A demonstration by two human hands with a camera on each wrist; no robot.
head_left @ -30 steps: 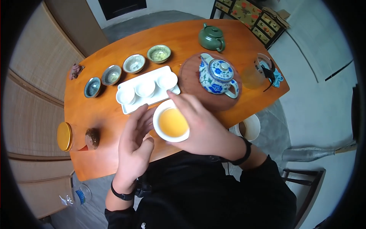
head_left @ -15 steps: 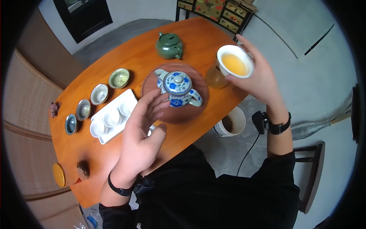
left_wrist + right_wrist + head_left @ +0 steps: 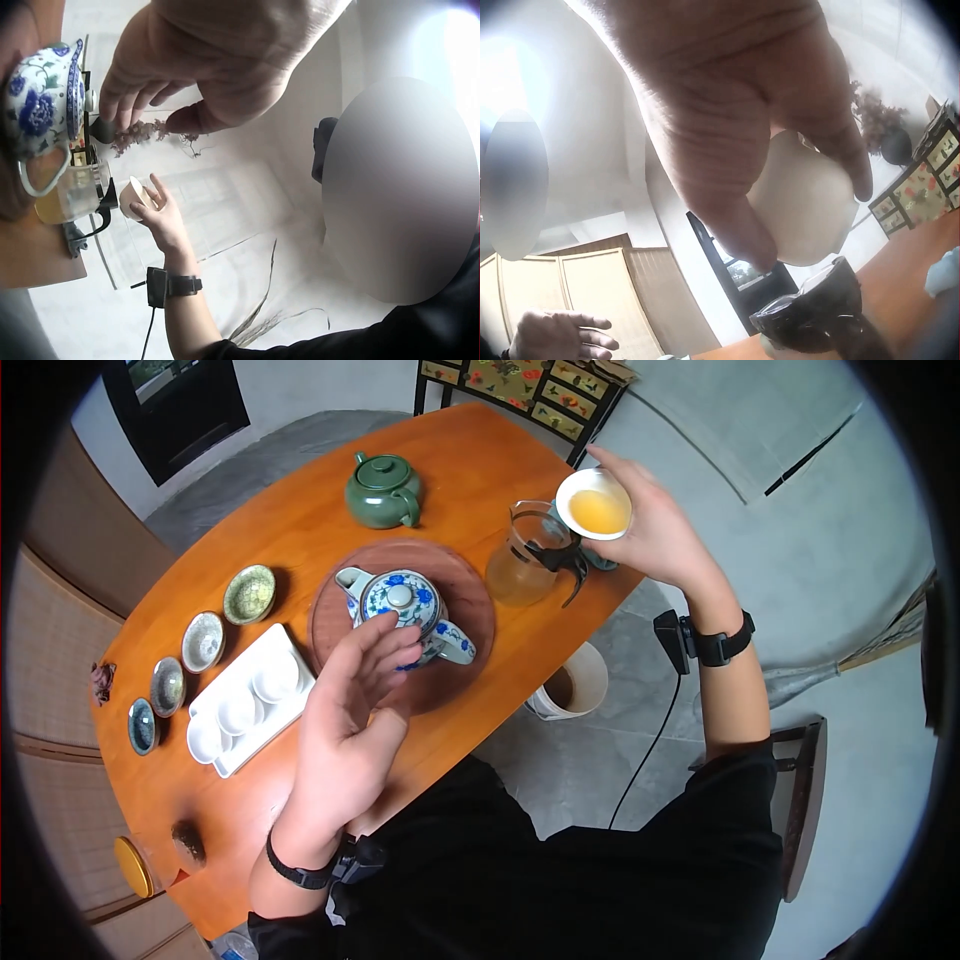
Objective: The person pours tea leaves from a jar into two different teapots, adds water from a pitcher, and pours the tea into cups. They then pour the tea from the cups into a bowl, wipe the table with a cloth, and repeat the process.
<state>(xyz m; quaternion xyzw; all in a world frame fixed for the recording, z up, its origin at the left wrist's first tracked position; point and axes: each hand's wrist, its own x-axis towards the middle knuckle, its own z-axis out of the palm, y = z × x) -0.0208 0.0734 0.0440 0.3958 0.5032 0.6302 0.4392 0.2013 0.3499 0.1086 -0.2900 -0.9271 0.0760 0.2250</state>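
My right hand (image 3: pixel 650 525) grips a white cup (image 3: pixel 567 510) of amber tea by its sides, thumb and fingers spread round it. In the head view the cup is beside and slightly above a glass pitcher (image 3: pixel 520 565) with a black handle. The right wrist view shows the cup (image 3: pixel 806 202) close over the pitcher's dark rim. My left hand (image 3: pixel 350 730) hovers with relaxed fingers and holds nothing. It overlaps the blue-and-white teapot (image 3: pixel 405 600) in the head view; in the left wrist view that teapot (image 3: pixel 45 97) stands apart from it.
The teapot stands on a round wooden board (image 3: pixel 470 585). A green teapot (image 3: pixel 383 495) is behind it. To the left are a white tray (image 3: pixel 265 730) with three white cups and several glazed bowls (image 3: pixel 203 640). A white bucket (image 3: pixel 590 680) stands on the floor beside the table.
My right hand has carried the cup of tea away from the left hand, rightward to the pitcher. The left hand stays raised, and the head view has turned to the right.
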